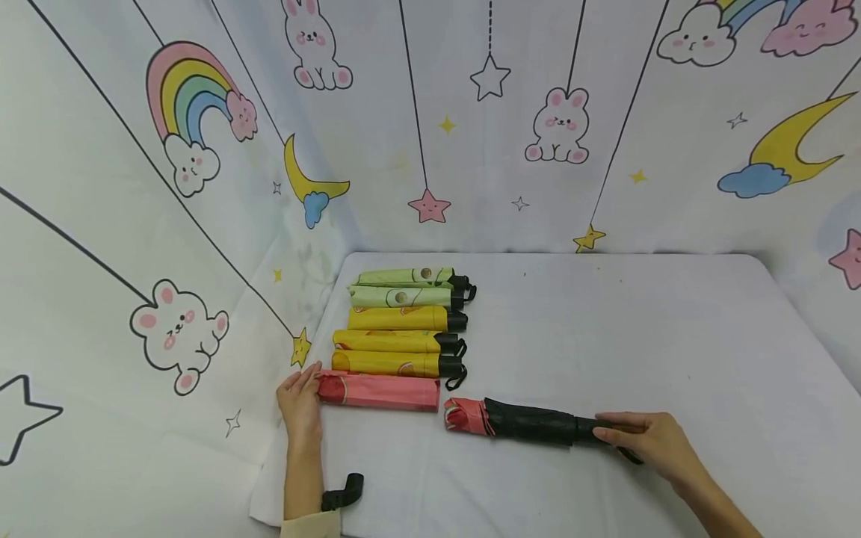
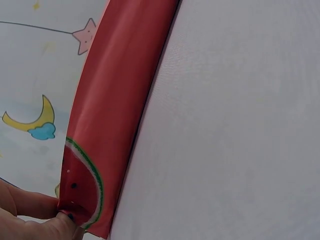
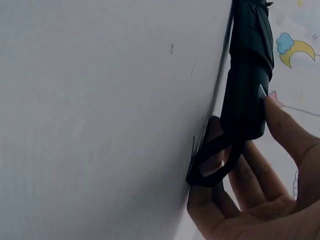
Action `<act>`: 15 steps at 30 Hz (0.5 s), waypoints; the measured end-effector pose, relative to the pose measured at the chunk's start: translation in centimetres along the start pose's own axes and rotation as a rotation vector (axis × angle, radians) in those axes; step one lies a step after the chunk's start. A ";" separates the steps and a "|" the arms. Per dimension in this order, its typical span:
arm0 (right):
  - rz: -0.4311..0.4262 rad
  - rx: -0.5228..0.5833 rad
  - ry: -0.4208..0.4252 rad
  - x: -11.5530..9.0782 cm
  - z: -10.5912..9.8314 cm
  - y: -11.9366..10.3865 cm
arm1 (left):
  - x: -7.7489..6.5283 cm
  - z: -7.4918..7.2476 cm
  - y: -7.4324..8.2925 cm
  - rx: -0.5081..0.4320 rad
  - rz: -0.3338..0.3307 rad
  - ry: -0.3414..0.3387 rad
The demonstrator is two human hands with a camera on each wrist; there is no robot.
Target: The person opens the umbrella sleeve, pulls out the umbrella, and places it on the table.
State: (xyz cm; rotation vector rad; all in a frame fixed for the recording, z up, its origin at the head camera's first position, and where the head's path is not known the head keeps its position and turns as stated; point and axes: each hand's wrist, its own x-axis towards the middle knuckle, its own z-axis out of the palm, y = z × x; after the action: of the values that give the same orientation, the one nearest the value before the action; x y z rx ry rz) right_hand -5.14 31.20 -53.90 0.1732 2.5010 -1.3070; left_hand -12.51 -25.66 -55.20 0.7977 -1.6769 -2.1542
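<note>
A pink umbrella sleeve [image 1: 390,391] with a watermelon print lies across the table's left part. My left hand [image 1: 300,402] pinches its far left end between thumb and fingers, as the left wrist view shows near the watermelon patch [image 2: 82,185]. To its right lies a folded umbrella [image 1: 531,423], dark outside with pink cloth at its left tip, just short of the sleeve's right end. My right hand [image 1: 652,441] holds the umbrella's black handle [image 3: 245,100], thumb on one side and fingers on the other. A black wrist loop [image 3: 217,165] hangs from the handle over the fingers.
Behind the sleeve several sleeved umbrellas lie in a stack of rows: yellow ones [image 1: 390,341] nearer and green ones [image 1: 403,297] farther, black handles pointing right. A white cloth covers the table [image 1: 605,321]. Printed curtains [image 1: 471,164] stand at the back and left.
</note>
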 end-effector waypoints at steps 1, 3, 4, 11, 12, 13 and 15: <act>0.005 -0.010 0.008 0.1 0.0 -0.1 | 0.0 0.0 0.0 -0.004 0.001 0.000; 0.015 -0.029 0.024 0.2 0.1 -0.3 | 0.0 0.1 0.1 -0.004 0.001 0.000; 0.017 -0.039 0.026 0.2 0.1 -0.4 | -0.1 0.2 0.1 -0.005 0.001 -0.001; -0.045 -0.156 0.032 0.5 0.1 -1.4 | 0.0 0.2 0.2 -0.004 0.004 -0.006; -0.054 -0.170 0.038 0.7 0.1 -1.5 | 0.1 0.2 0.3 -0.003 0.002 -0.007; -0.056 -0.163 0.040 0.8 0.2 -1.6 | 0.1 0.2 0.4 -0.003 0.000 -0.007; -0.073 -0.153 0.055 1.2 0.5 -2.0 | 0.2 0.1 0.7 -0.001 -0.006 -0.004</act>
State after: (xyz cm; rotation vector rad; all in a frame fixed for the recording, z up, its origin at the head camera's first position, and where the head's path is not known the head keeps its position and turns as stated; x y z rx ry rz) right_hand -6.67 29.63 -53.02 0.0853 2.6644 -1.1452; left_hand -12.77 -25.84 -54.59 0.8002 -1.6776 -2.1614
